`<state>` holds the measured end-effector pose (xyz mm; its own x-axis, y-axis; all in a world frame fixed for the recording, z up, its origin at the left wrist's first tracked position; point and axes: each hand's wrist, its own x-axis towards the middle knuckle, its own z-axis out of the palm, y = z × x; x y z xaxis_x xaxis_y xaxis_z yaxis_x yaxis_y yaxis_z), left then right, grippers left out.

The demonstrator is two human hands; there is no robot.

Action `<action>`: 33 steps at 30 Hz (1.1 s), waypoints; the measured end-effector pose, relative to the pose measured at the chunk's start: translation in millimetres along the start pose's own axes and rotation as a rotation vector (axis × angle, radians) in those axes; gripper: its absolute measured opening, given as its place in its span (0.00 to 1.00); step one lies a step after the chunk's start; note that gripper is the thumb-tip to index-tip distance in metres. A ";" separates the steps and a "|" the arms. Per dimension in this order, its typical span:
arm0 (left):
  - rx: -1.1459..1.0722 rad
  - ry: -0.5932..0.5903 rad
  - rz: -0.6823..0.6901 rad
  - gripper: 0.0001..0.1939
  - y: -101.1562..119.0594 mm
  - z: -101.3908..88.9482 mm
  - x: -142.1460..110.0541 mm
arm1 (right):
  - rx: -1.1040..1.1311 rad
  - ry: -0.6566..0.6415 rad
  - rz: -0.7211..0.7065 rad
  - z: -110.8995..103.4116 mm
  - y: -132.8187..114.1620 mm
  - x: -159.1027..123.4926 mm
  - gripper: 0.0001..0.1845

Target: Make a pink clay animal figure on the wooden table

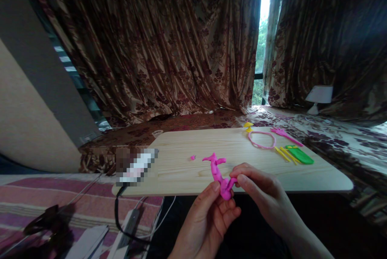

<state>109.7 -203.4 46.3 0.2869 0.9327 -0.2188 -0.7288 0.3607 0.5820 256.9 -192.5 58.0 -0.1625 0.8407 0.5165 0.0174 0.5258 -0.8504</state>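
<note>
Pink clay figure (215,172) held at the near edge of the table (178,142)
Left hand (208,212) grips its lower end, right hand (263,190) pinches its thin strand (231,183); a pink bit (192,157) lies beyond

A head-worn camera looks forward and down — left hand (208,215) and right hand (267,191) close at lower frame, tabletop (178,142) just beyond, curtains (169,49) farther back.
</note>
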 end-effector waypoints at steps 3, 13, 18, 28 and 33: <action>0.011 -0.011 0.009 0.05 -0.4 1.5 -0.4 | 0.006 -0.024 0.039 0.1 -3.4 2.0 0.10; 0.013 -0.015 -0.002 0.06 -1.2 5.0 -2.8 | 0.004 -0.066 0.007 0.8 -8.4 4.8 0.13; 0.005 -0.019 -0.006 0.06 -0.9 4.1 -2.8 | -0.011 -0.037 -0.046 2.3 -2.8 3.2 0.12; -0.042 -0.072 -0.025 0.06 -0.9 -3.9 -1.0 | -0.149 -0.139 -0.154 -4.9 -13.2 2.4 0.14; -0.054 -0.061 -0.030 0.04 -0.8 -3.3 -2.6 | -0.184 -0.121 -0.162 -2.4 -13.8 3.8 0.10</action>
<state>107.5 -206.1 43.8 0.3449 0.9200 -0.1864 -0.7512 0.3896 0.5328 258.4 -196.2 71.9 -0.2945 0.7281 0.6190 0.1586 0.6760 -0.7197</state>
